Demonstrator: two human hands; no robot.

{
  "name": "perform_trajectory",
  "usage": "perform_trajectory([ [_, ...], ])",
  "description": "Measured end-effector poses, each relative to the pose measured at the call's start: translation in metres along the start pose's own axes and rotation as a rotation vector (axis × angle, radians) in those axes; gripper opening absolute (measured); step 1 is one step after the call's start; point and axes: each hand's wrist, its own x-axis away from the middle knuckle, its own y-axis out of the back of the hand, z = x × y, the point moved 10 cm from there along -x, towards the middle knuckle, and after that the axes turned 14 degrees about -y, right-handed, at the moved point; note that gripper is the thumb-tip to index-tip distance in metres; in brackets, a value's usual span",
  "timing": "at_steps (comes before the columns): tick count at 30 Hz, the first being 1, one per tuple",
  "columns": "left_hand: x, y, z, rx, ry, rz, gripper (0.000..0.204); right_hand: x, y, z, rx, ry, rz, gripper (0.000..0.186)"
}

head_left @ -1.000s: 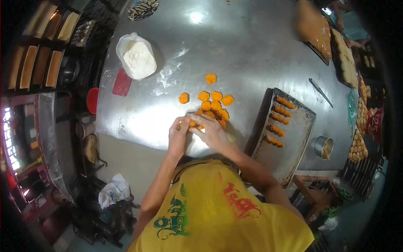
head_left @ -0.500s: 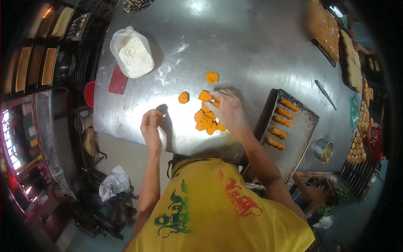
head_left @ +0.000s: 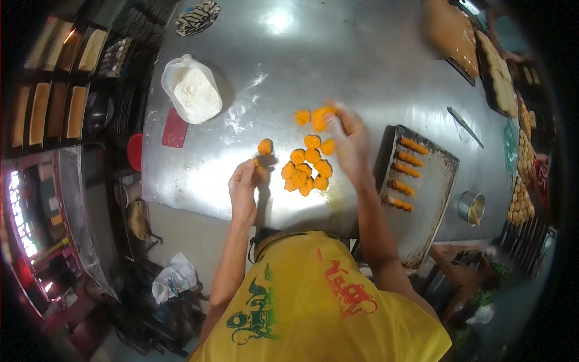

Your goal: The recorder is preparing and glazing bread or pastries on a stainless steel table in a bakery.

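My left hand [head_left: 243, 184] is closed in a pinch on a small bit of orange dough [head_left: 255, 162], held just above the steel table. Beside it lies a single orange dough lump [head_left: 265, 146]. My right hand [head_left: 351, 140], floury and somewhat blurred, has its fingers closed round a larger orange dough piece [head_left: 321, 119]. Another lump [head_left: 301, 117] lies just left of that piece. Between my hands several orange dough lumps form a loose pile [head_left: 297, 176]. To the right, several rolled orange dough sticks [head_left: 405, 171] lie in a row on a worn baking tray [head_left: 433, 196].
On the steel table [head_left: 253, 36] stand a white cut-open jug of flour [head_left: 194, 95] and, beside it, a flat red scraper [head_left: 175, 128]. A knife [head_left: 464, 127] and a metal cup [head_left: 471, 207] lie right of the tray. Bagged bread [head_left: 452, 39] sits at the far right.
My right hand has moved away from me, off the pile, with a dough piece in its fingers. My left hand has shifted right, nearer the single lump. The view has tilted slightly.
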Motion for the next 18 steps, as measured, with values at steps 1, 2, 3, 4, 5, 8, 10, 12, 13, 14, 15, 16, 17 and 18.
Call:
perform_trajectory([
  [1, 0.003, -0.008, -0.001, 0.001, 0.008, 0.022, 0.026, 0.001, 0.024, 0.009, -0.131, 0.077, -0.077, 0.023],
  [2, 0.005, -0.012, -0.005, -0.019, 0.002, 0.006, 0.026, 0.001, 0.043, 0.015, -0.264, 0.161, -0.145, 0.023],
  [3, 0.007, -0.012, -0.007, -0.038, -0.004, -0.011, 0.025, -0.004, 0.049, 0.011, -0.264, 0.163, -0.157, 0.023],
  [4, 0.008, -0.012, -0.006, -0.037, -0.004, -0.003, 0.025, -0.006, 0.056, 0.008, -0.141, 0.213, -0.264, 0.024],
  [5, 0.009, -0.014, -0.006, -0.052, 0.000, 0.011, 0.026, -0.010, 0.067, 0.004, -0.014, 0.263, -0.378, 0.026],
  [8, 0.015, -0.008, 0.005, -0.048, 0.029, 0.045, 0.027, -0.048, 0.028, -0.071, 0.883, 0.302, -0.179, 0.022],
  [10, 0.014, -0.005, 0.010, -0.023, 0.040, 0.046, 0.028, -0.032, 0.023, -0.071, 0.759, 0.427, -0.236, 0.018],
  [12, 0.021, -0.004, 0.015, 0.028, 0.068, 0.041, 0.027, -0.015, 0.019, -0.054, 0.626, 0.545, -0.278, 0.014],
  [13, 0.025, -0.003, 0.015, 0.023, 0.044, 0.038, 0.026, -0.005, 0.027, -0.041, 0.486, 0.474, -0.343, 0.013],
  [14, 0.026, -0.007, 0.017, 0.021, 0.042, 0.038, 0.026, -0.002, 0.040, -0.035, 0.347, 0.403, -0.420, 0.013],
  [15, 0.030, -0.010, 0.022, 0.044, 0.071, 0.004, 0.026, 0.001, 0.040, -0.034, 0.344, 0.402, -0.423, 0.013],
  [16, 0.033, -0.011, 0.027, 0.062, 0.105, -0.023, 0.026, -0.001, 0.041, -0.047, 0.295, 0.265, -0.376, 0.017],
  [17, 0.035, -0.014, 0.036, 0.108, 0.138, -0.016, 0.024, 0.000, 0.041, -0.062, 0.244, 0.128, -0.330, 0.021],
  [18, 0.036, -0.016, 0.039, 0.100, 0.143, -0.004, 0.024, 0.009, 0.042, -0.067, 0.239, 0.120, -0.342, 0.021],
])
